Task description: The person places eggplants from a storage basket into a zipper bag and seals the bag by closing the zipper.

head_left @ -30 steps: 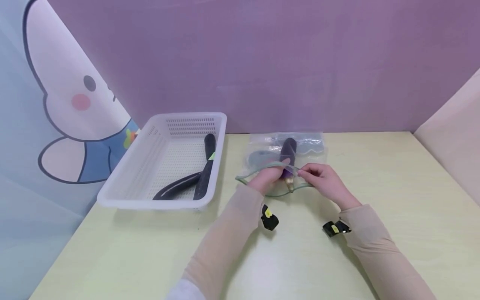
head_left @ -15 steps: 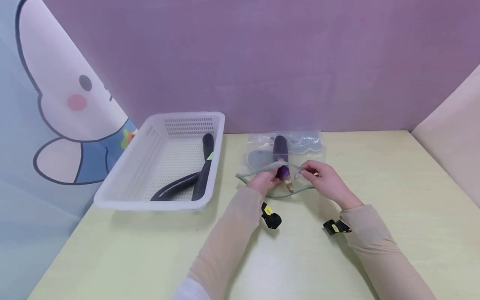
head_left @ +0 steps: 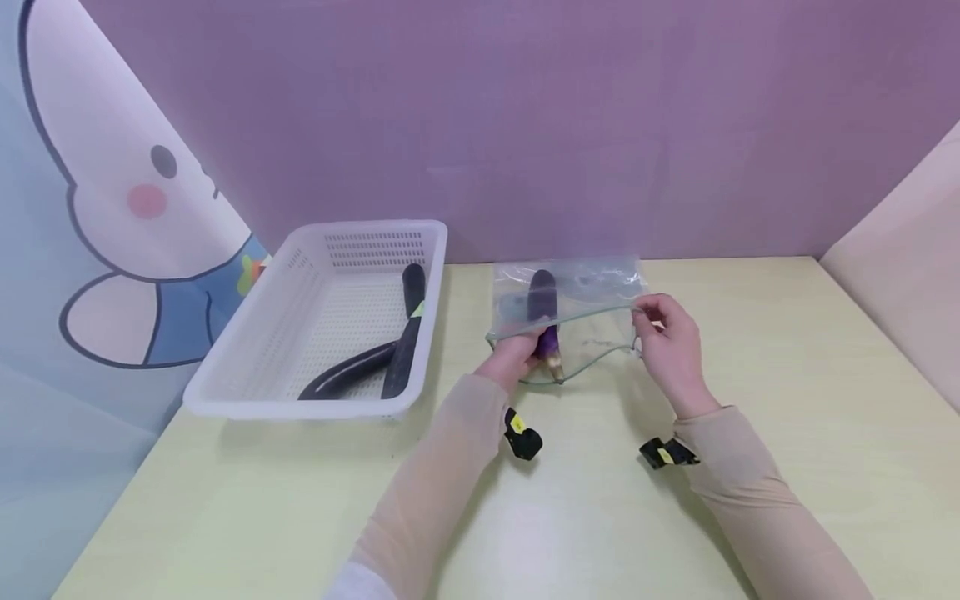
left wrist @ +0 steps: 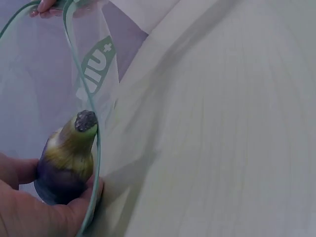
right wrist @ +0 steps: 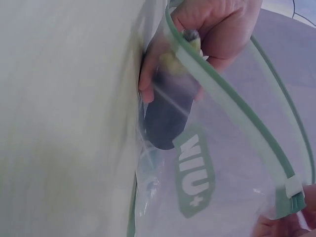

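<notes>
A dark purple eggplant (head_left: 543,300) with a pale stem end lies inside a clear zip bag (head_left: 600,283), stem toward the bag's mouth. My left hand (head_left: 512,357) reaches into the mouth and grips the eggplant near its stem, thumb on one side and fingers on the other, as the left wrist view shows. At the mouth's right corner, my right hand (head_left: 671,354) pinches the green-edged bag beside a white zip slider (right wrist: 294,186). Between both hands the mouth gapes wide. Through the film, the right wrist view shows the eggplant's dark body (right wrist: 168,116) and a green printed label (right wrist: 195,173).
To the left stands a white perforated basket (head_left: 300,408) with two dark eggplants (head_left: 405,358) inside, one bearing a green tag. The pale wooden table (head_left: 787,375) meets a purple backdrop (head_left: 525,125) behind the bag. Each wrist wears a black camera (head_left: 522,435).
My right hand has moved right and slightly back, drawing the bag's mouth out wider. My left hand has shifted left with the eggplant, which now lies nearer the bag's left side.
</notes>
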`<state>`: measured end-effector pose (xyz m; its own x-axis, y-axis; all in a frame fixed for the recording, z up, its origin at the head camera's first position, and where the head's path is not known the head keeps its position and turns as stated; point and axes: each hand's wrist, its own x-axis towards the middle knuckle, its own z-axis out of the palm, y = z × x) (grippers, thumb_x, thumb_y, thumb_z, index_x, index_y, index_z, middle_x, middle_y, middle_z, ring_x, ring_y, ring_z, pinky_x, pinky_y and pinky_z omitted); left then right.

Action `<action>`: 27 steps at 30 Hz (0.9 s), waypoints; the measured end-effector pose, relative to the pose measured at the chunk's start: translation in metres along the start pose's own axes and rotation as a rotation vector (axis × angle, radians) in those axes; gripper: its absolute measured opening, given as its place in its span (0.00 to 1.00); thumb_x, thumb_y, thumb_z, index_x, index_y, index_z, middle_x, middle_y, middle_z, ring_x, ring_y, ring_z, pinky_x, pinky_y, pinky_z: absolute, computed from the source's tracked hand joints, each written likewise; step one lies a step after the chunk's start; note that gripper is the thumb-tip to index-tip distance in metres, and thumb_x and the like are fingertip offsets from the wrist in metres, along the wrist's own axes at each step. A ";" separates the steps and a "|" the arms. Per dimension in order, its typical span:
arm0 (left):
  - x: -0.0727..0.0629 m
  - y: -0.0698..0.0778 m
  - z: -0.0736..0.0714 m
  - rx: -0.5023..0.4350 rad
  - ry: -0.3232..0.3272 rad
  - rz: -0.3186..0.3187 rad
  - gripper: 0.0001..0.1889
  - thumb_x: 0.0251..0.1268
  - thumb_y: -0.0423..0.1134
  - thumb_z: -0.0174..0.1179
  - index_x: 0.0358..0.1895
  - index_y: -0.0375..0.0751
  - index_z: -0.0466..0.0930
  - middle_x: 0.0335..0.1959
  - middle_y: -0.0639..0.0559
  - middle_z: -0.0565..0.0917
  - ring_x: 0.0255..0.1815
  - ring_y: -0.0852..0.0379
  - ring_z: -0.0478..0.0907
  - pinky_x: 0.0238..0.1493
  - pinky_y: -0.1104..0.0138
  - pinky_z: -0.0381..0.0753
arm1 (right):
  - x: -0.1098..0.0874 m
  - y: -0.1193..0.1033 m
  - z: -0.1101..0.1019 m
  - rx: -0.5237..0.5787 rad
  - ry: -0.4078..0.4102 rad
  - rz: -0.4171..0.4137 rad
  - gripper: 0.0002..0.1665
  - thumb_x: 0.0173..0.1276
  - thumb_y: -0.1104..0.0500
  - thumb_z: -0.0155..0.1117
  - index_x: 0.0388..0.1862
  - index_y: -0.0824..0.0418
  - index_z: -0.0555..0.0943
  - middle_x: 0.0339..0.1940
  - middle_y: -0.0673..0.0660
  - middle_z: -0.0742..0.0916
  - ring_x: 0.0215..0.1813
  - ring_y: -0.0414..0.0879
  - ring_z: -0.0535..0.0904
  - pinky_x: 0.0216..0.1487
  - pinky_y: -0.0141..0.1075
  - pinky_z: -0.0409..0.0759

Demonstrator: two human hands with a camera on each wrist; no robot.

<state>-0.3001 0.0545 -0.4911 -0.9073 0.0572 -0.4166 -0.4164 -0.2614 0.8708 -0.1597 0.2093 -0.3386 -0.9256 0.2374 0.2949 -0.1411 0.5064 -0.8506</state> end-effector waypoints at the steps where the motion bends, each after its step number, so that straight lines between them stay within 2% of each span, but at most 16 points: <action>1: -0.005 0.004 -0.001 -0.004 0.000 -0.007 0.22 0.55 0.48 0.68 0.48 0.38 0.78 0.44 0.44 0.82 0.41 0.50 0.83 0.44 0.60 0.83 | 0.000 0.000 0.001 0.015 0.016 -0.004 0.09 0.70 0.68 0.51 0.45 0.71 0.77 0.39 0.63 0.81 0.33 0.28 0.71 0.38 0.20 0.71; 2: -0.009 0.005 -0.002 0.002 0.002 -0.001 0.21 0.54 0.48 0.69 0.46 0.38 0.79 0.42 0.44 0.82 0.39 0.50 0.83 0.43 0.60 0.83 | 0.000 0.000 0.001 0.025 0.024 -0.010 0.09 0.69 0.68 0.53 0.45 0.71 0.77 0.39 0.63 0.81 0.33 0.27 0.72 0.39 0.20 0.71; 3: -0.003 0.001 -0.003 -0.012 -0.018 0.027 0.20 0.53 0.49 0.69 0.43 0.38 0.80 0.39 0.45 0.83 0.36 0.51 0.83 0.39 0.62 0.83 | 0.000 0.001 0.001 0.031 0.020 -0.019 0.09 0.69 0.68 0.54 0.44 0.71 0.78 0.39 0.63 0.82 0.33 0.26 0.72 0.39 0.20 0.71; 5: -0.003 0.000 0.001 0.008 0.000 0.005 0.18 0.56 0.49 0.66 0.42 0.38 0.81 0.38 0.45 0.84 0.34 0.51 0.83 0.41 0.60 0.84 | 0.000 0.002 0.001 0.020 -0.017 -0.050 0.09 0.67 0.69 0.55 0.43 0.71 0.79 0.38 0.64 0.82 0.33 0.26 0.72 0.37 0.19 0.72; 6: -0.004 -0.001 0.001 0.015 -0.027 0.026 0.18 0.56 0.50 0.66 0.39 0.38 0.82 0.34 0.46 0.84 0.30 0.53 0.83 0.37 0.61 0.84 | 0.000 0.003 0.001 0.012 -0.045 -0.064 0.09 0.67 0.69 0.56 0.43 0.71 0.80 0.38 0.64 0.83 0.33 0.26 0.73 0.36 0.19 0.73; 9: -0.032 0.016 0.011 0.025 -0.066 0.027 0.18 0.60 0.50 0.63 0.36 0.34 0.83 0.25 0.45 0.84 0.20 0.57 0.80 0.35 0.62 0.84 | 0.000 0.005 0.000 -0.001 -0.135 -0.105 0.08 0.65 0.70 0.58 0.42 0.71 0.81 0.37 0.64 0.83 0.32 0.27 0.74 0.31 0.21 0.75; 10: -0.051 0.028 0.017 0.034 -0.063 -0.010 0.19 0.63 0.48 0.61 0.39 0.31 0.82 0.25 0.45 0.84 0.20 0.57 0.80 0.38 0.61 0.85 | 0.001 0.006 0.001 0.000 -0.162 -0.118 0.08 0.64 0.71 0.59 0.41 0.71 0.81 0.37 0.65 0.84 0.31 0.28 0.75 0.30 0.22 0.75; 13: -0.097 0.060 0.028 -0.006 -0.145 -0.081 0.18 0.67 0.42 0.57 0.47 0.26 0.79 0.21 0.48 0.82 0.19 0.61 0.78 0.36 0.66 0.84 | 0.001 0.007 0.002 0.015 -0.216 -0.156 0.07 0.62 0.72 0.61 0.39 0.70 0.82 0.35 0.65 0.85 0.29 0.30 0.75 0.27 0.24 0.75; 16: -0.114 0.076 0.037 -0.099 -0.254 -0.144 0.16 0.69 0.38 0.54 0.48 0.25 0.76 0.22 0.51 0.79 0.21 0.63 0.76 0.30 0.74 0.80 | 0.002 0.009 0.003 0.018 -0.256 -0.196 0.07 0.60 0.73 0.62 0.36 0.70 0.83 0.32 0.63 0.85 0.27 0.32 0.75 0.25 0.25 0.74; 18: -0.115 0.079 0.042 -0.170 -0.307 -0.180 0.14 0.70 0.36 0.52 0.46 0.25 0.75 0.25 0.50 0.78 0.25 0.61 0.75 0.31 0.75 0.78 | 0.003 0.010 0.003 0.022 -0.298 -0.208 0.07 0.59 0.74 0.62 0.37 0.70 0.83 0.32 0.62 0.85 0.27 0.35 0.76 0.26 0.26 0.74; 20: -0.113 0.078 0.047 -0.244 -0.338 -0.205 0.14 0.71 0.35 0.51 0.48 0.24 0.74 0.31 0.46 0.77 0.33 0.57 0.77 0.42 0.72 0.80 | 0.003 0.011 0.004 0.018 -0.343 -0.207 0.08 0.59 0.74 0.62 0.37 0.70 0.83 0.32 0.62 0.85 0.28 0.36 0.76 0.27 0.27 0.75; 22: -0.110 0.074 0.050 -0.254 -0.362 -0.212 0.16 0.72 0.34 0.49 0.53 0.22 0.71 0.41 0.40 0.79 0.46 0.51 0.78 0.54 0.66 0.78 | 0.003 0.013 0.004 0.012 -0.382 -0.201 0.08 0.60 0.73 0.62 0.38 0.70 0.83 0.34 0.63 0.85 0.29 0.37 0.77 0.28 0.28 0.77; 24: -0.105 0.069 0.053 -0.251 -0.369 -0.223 0.19 0.72 0.34 0.49 0.59 0.21 0.68 0.52 0.37 0.78 0.57 0.46 0.74 0.63 0.62 0.72 | 0.003 0.014 0.004 0.000 -0.404 -0.197 0.08 0.60 0.72 0.62 0.39 0.70 0.83 0.35 0.64 0.85 0.30 0.35 0.77 0.30 0.28 0.78; 25: -0.104 0.066 0.054 -0.256 -0.369 -0.225 0.20 0.71 0.33 0.50 0.60 0.21 0.67 0.53 0.37 0.77 0.60 0.46 0.73 0.65 0.62 0.70 | 0.003 0.014 0.004 -0.006 -0.411 -0.197 0.08 0.60 0.72 0.63 0.39 0.70 0.83 0.35 0.65 0.85 0.30 0.35 0.77 0.30 0.28 0.78; 27: -0.103 0.062 0.055 -0.213 -0.328 -0.214 0.18 0.69 0.35 0.54 0.55 0.24 0.72 0.49 0.39 0.80 0.54 0.49 0.77 0.59 0.66 0.75 | 0.003 0.014 0.003 -0.007 -0.427 -0.201 0.08 0.60 0.72 0.63 0.39 0.70 0.83 0.36 0.65 0.85 0.30 0.34 0.77 0.30 0.28 0.78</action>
<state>-0.2353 0.0857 -0.3802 -0.7868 0.4255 -0.4471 -0.6068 -0.4007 0.6865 -0.1655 0.2147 -0.3515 -0.9420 -0.2277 0.2466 -0.3314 0.5137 -0.7914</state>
